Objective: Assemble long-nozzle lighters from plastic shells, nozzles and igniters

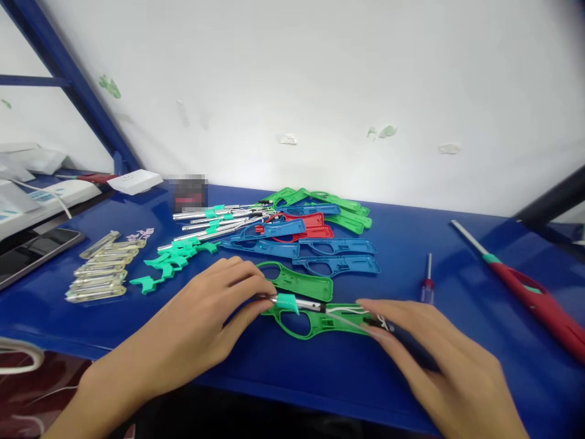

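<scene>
My left hand (231, 305) is closed, pinching the end of a silver lighter tube (308, 304) with a teal collar (287, 302). White wires run from the tube's right end to a small black igniter (378, 324). Thumb and fingers of my right hand (425, 341) are closed round that igniter and its wires. Just beneath lies an open green lighter handle half (315, 323), partly covered by the tube and my fingers. Behind it rests another green handle half (301, 281).
Blue handle halves (340, 265), red ones (315, 224) and more tubes lie behind. Teal triggers (169, 263) and clear fuel tanks (100, 268) are at left, near a phone (36, 256). A screwdriver (428, 286) and a finished red lighter (530, 292) lie at right.
</scene>
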Demonstrator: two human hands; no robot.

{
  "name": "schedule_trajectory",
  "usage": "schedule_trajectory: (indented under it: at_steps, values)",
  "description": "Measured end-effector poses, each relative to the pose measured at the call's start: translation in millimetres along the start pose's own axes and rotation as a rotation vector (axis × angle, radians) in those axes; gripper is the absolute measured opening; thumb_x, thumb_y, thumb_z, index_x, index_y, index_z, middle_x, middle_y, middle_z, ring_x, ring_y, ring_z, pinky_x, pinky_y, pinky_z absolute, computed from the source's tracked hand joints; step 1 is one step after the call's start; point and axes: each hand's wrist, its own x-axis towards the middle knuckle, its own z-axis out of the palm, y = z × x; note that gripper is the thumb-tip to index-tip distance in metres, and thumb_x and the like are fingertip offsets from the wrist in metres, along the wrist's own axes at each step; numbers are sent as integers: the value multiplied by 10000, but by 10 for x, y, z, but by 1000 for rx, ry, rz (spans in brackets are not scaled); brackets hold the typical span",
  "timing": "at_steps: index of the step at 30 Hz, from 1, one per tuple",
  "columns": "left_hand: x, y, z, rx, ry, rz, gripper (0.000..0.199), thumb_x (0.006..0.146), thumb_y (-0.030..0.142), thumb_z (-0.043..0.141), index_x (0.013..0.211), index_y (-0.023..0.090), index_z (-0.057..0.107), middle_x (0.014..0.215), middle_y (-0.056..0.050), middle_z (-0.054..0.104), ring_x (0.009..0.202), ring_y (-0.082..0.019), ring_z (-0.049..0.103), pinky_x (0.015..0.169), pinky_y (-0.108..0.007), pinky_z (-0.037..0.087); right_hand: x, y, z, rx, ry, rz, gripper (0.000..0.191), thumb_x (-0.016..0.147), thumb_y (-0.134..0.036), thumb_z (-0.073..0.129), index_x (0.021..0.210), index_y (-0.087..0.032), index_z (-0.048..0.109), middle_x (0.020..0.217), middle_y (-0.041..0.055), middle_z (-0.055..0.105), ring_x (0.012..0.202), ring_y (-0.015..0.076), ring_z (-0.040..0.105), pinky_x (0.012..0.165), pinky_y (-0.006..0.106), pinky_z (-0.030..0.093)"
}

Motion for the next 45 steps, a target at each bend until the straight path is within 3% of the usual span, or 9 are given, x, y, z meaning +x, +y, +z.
schedule_trajectory:
  at_steps: [9,19,30,37,41,45]
  values:
    - [-75,-70,-72,13,-160,-102,183,1153,347,500,1180,341,680,1192,39,686,1091,-169,629,960,-311,459,72,-9,28,-23,-23,-59,195,1095,-304,578,1259,-301,684,1183,-37,796,1053,167,761,1019,304,531]
    - [-157,-174,-205,47,-247,-211,157,1125,385,553,1120,354,708,1143,52,711,1070,-174,669,917,-300,483,165,-99,190,7,-109,-118,226,1114,-292,534,1301,-309,660,1208,-65,784,1081,150,733,1038,297,493]
    - [-204,-206,-268,72,-295,-251,170,1116,360,551,1107,354,721,1146,24,727,1050,-199,690,890,-320,509,192,-113,285,-43,-140,-174,276,1123,-310,503,1357,-300,649,1223,-42,791,1076,195,736,1001,348,521]
    - [-143,-113,-286,13,-218,-259,145,1137,373,522,1089,340,655,1133,60,683,946,-143,667,791,-272,496,159,-177,229,40,-92,-32,303,1088,-276,545,1363,-348,649,1290,-56,745,1144,160,708,1032,289,515]
    - [-104,-46,-288,5,-108,-187,99,1138,333,527,1120,324,624,1148,50,661,971,-132,652,817,-254,490,125,-205,134,124,-19,49,391,1064,-186,484,1362,-363,664,1425,-58,667,1277,170,659,1087,274,504]
    - [-79,29,-253,-8,-36,-126,92,1136,257,531,1150,318,599,1159,51,640,983,-107,652,854,-230,491,135,-264,42,189,48,168,389,1096,-195,408,1310,-380,676,1389,-59,699,1287,206,674,1045,301,552]
